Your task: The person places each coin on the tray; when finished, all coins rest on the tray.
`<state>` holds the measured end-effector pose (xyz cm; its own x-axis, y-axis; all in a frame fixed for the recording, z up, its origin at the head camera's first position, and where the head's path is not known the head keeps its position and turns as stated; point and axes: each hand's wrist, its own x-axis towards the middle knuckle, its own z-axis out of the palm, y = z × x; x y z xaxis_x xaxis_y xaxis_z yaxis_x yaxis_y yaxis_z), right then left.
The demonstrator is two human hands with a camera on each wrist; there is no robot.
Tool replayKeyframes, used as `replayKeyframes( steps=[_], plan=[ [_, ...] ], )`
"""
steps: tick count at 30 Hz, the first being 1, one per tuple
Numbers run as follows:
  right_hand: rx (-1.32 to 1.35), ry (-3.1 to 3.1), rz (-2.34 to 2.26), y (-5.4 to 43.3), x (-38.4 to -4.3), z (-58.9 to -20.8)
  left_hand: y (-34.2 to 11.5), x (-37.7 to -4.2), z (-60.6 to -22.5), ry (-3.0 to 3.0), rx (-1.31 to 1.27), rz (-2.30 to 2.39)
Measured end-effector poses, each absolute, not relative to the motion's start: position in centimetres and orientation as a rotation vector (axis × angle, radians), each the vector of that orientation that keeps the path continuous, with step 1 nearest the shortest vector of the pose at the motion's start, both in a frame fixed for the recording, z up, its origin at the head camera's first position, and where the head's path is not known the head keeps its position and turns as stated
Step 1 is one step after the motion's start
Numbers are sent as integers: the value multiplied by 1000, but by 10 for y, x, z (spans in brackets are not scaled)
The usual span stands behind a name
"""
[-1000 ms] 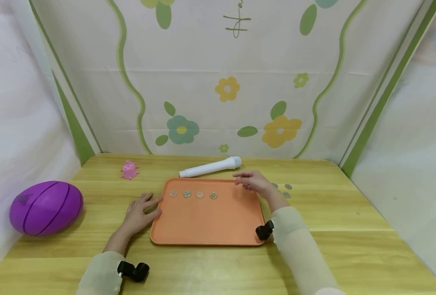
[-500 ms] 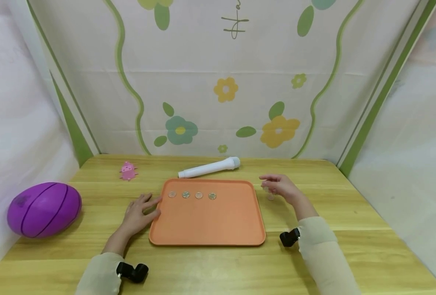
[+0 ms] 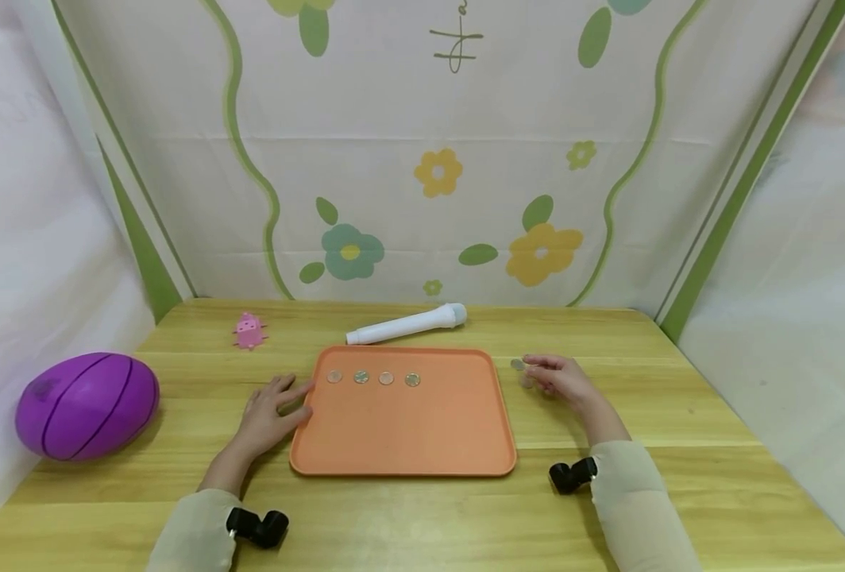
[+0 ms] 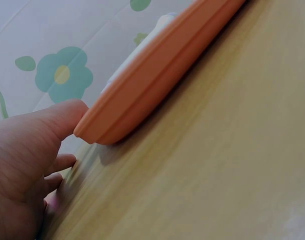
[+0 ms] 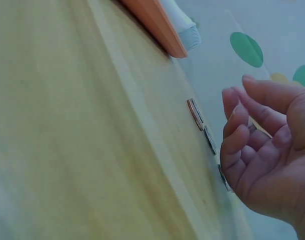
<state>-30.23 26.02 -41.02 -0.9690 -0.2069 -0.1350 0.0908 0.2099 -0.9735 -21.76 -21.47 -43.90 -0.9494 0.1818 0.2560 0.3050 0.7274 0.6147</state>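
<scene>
My left hand (image 3: 268,413) rests at the left edge of an orange tray (image 3: 401,433), its thumb touching the rim in the left wrist view. A row of several coins, among them a coin (image 3: 386,378), lies across the upper left part of the tray. Right of the tray, my right hand (image 3: 564,383) hovers with loosely bent fingers over more coins, partly covering them; one coin (image 3: 518,365) shows beyond its fingertips. In the right wrist view, thumb and forefinger stand a little apart with nothing seen between them, and coins (image 5: 195,114) lie flat on the tabletop beside the hand.
A white toy microphone (image 3: 407,325) lies just behind the tray. Toward the back left is a small pink animal-shaped piece (image 3: 250,330). A purple ball (image 3: 88,406) sits at the table's left edge. Printed cloth (image 3: 394,111) hangs behind the wooden table (image 3: 408,524).
My right hand has moved right, from above the tray's upper right corner to the loose coins beside it, then slightly lower. The left hand stays at the tray; the row of coins is unchanged.
</scene>
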Motion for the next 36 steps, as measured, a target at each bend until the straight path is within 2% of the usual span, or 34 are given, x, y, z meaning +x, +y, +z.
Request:
replayKeyframes(
  steps=[5,10,36],
  plan=[
    [-23,2258,-1834,264,-301,-420,-214,-217,-437,-2757,-389,-1028],
    [-43,2355,-1779,266,-302,-427,-214,-216,-436,-2759,-384,-1034],
    [-261,2704,-1404,255,-303,-432,-213,-217,-438,-2747,-386,-1025]
  ],
)
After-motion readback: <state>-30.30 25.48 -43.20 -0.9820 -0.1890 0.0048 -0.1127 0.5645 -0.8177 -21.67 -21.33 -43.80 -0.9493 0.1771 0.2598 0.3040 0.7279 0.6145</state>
